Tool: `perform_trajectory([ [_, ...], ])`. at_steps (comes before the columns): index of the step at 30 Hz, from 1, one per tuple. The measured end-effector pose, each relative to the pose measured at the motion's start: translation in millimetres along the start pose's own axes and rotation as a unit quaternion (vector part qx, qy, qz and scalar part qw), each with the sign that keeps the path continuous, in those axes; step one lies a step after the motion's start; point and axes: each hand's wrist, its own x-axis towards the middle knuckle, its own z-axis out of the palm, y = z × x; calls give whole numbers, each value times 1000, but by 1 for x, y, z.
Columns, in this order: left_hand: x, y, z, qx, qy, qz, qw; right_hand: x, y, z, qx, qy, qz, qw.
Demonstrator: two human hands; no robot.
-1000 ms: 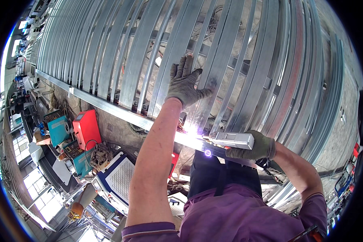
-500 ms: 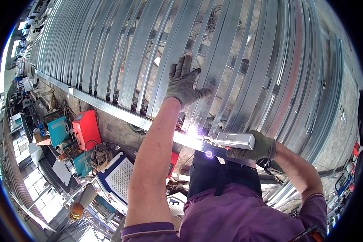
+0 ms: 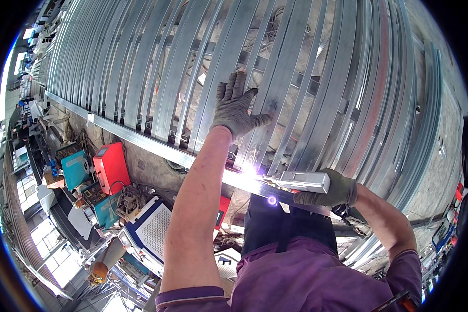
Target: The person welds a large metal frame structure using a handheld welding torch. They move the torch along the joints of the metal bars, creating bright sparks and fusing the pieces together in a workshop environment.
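My left hand [image 3: 236, 112], in a grey glove, lies spread over the flat grey metal tubes [image 3: 283, 78], fingers pointing away from me. In my right hand [image 3: 338, 190], also gloved, is a boxy silver welding torch [image 3: 302, 181], its nozzle pointing left. At the nozzle's tip a blinding white-violet glare covers the joint where a tube meets the near edge rail [image 3: 135, 139]. That glare hides the joint itself. The gloved fingers wrap the torch from behind and below, and its grip is mostly hidden.
Many parallel tubes run away from me, with gaps showing cables and floor beneath. To the left stand a red machine box [image 3: 110, 167], teal machines [image 3: 75, 168] and a white-topped case [image 3: 152, 229]. More long profiles [image 3: 426, 119] lie at the right.
The torch and my right hand have shifted very slightly to the right, the glare still at the rail. My left hand stays spread in nearly the same place.
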Motion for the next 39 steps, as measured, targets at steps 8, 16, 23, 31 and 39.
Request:
perform_trajectory([
  [8,0,4,-5,-3,-6,-6,1000,-3,5,1,-3,-4,14,1000],
  [16,-3,6,-7,-17,0,-6,1000,-4,14,2,-24,-5,8,1000],
  [23,-1,3,-6,-16,0,2,1000,-6,19,4,-44,14,-12,999],
  [31,-2,3,-6,-15,-8,-2,1000,-8,22,4,-46,17,-1,999],
  [39,-2,4,-9,-38,-8,-11,999,-25,-9,7,58,35,79,995],
])
